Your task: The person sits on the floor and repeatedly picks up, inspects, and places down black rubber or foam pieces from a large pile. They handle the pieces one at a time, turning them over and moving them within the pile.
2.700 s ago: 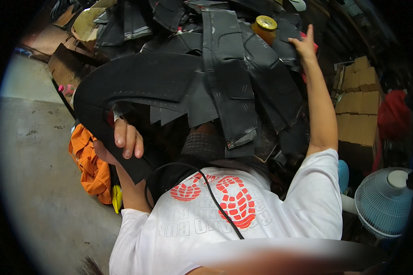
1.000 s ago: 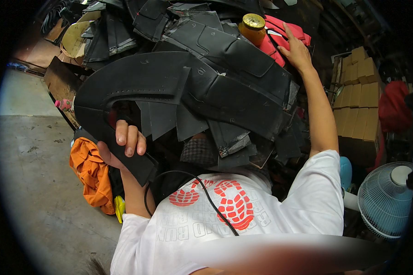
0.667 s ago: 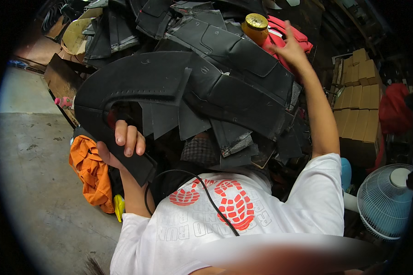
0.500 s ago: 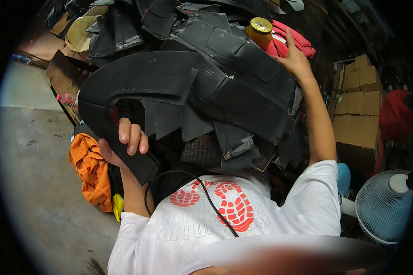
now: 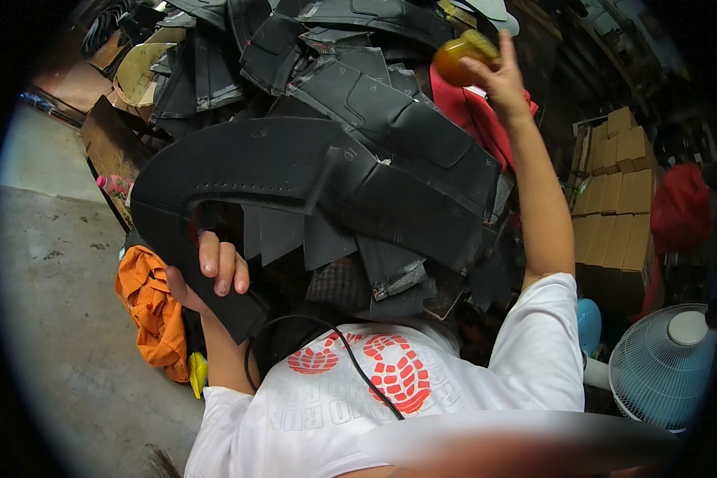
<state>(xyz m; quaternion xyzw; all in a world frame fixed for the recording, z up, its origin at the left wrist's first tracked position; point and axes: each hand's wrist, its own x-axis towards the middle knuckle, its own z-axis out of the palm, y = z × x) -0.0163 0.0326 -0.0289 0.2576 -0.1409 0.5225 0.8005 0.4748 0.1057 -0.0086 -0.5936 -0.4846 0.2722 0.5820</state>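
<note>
Apparently light and pliable, the curved black leather-like panel [image 5: 239,151] suits the narrow-end clasp of the left hand [image 5: 223,267], frame left; right hand's [image 5: 503,88] grip on the amber yellow-lidded jar [image 5: 449,62], upper right, unclear.

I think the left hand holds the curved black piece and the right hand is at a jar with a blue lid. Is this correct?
Not quite: in the head view, the lid on the jar is yellow, not blue. The rest stands.
</note>
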